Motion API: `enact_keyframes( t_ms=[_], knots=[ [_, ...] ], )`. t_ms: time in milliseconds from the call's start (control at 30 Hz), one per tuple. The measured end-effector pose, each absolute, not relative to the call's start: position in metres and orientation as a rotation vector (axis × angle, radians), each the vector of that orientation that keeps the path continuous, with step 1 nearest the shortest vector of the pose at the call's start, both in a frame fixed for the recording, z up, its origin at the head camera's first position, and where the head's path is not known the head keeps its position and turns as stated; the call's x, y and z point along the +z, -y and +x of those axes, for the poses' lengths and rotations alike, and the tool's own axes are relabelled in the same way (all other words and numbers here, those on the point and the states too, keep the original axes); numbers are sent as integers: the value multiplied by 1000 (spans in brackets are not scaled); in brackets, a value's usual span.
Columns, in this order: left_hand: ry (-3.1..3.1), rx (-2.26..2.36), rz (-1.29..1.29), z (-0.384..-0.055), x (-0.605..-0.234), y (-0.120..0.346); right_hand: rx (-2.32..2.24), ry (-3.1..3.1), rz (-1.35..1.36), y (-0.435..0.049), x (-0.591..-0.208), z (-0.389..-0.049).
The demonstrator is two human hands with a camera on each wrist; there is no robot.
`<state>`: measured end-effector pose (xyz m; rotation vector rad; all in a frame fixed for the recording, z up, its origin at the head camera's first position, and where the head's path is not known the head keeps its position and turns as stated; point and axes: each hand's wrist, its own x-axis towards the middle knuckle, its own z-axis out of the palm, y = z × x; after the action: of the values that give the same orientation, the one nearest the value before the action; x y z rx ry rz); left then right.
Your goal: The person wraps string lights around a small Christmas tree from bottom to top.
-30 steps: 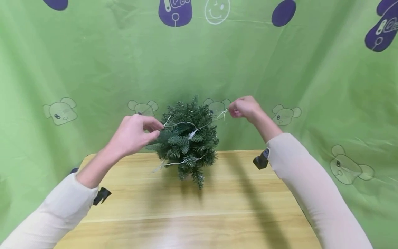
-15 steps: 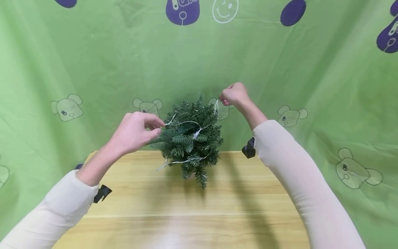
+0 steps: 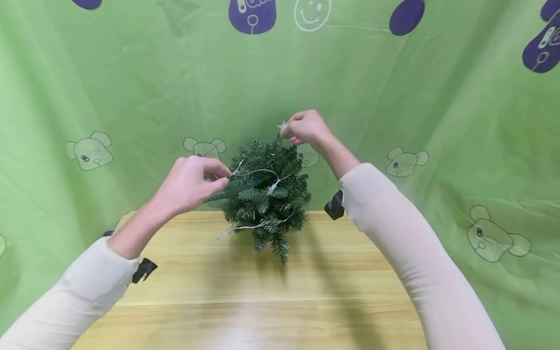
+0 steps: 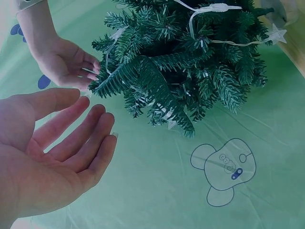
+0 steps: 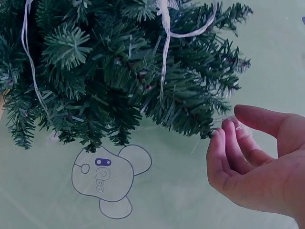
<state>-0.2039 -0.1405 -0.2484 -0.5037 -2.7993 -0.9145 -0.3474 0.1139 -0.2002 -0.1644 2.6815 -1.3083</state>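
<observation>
A small artificial Christmas tree (image 3: 271, 194) stands near the back of the table. White string lights (image 3: 258, 226) with star-shaped ends wind around its branches. My right hand (image 3: 306, 127) is by the treetop and pinches a clear star (image 3: 282, 126) of the string lights. In the right wrist view, thin wires run from the fingertips (image 5: 224, 126) toward a branch tip. My left hand (image 3: 188, 184) hovers at the tree's left side, its thumb and forefinger almost meeting beside a strand. In the left wrist view its fingers are loosely bent, and I see nothing between them.
The wooden table (image 3: 262, 316) runs toward me. A green cloth (image 3: 350, 73) with printed bear heads hangs close behind the tree. In the left wrist view, another star (image 4: 275, 34) sticks out from the branches near the table edge.
My right hand has moved left and up, from the tree's right side to its top, carrying the star of the string lights. The left hand has stayed almost still.
</observation>
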Motion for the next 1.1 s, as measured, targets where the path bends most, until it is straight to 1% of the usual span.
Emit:
enact_keyframes(
  t_ms=[367, 800, 1100],
  knots=[
    [2807, -906, -499, -203, -249, 141, -996, -2867, -306, -103, -201, -335],
    [2795, -893, -517, -202, -252, 145, -1035, -2869, -252, -100, -205, -335],
    [2790, -905, -519, -201, -253, 146, -1030, -2871, -274, -98, -209, -335]
  ],
)
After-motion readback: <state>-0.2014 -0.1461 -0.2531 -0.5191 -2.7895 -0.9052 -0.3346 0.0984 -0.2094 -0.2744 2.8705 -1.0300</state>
